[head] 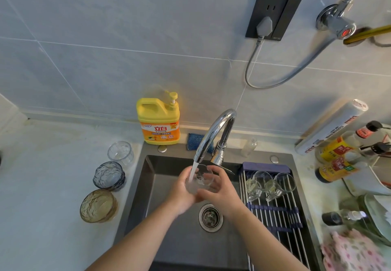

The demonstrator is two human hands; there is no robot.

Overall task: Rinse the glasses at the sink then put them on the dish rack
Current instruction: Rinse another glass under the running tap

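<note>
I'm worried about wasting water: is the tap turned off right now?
No, water runs from the faucet into the glass that the left hand and right hand hold over the sink.

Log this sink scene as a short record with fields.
in hand: held glass, under the water stream, above the sink
left hand: left hand grips the held glass
right hand: right hand grips the held glass
tap: faucet, running
rack: dish rack holds two clear glasses
left counter: clear tumbler, blue glass, amber glass
</note>
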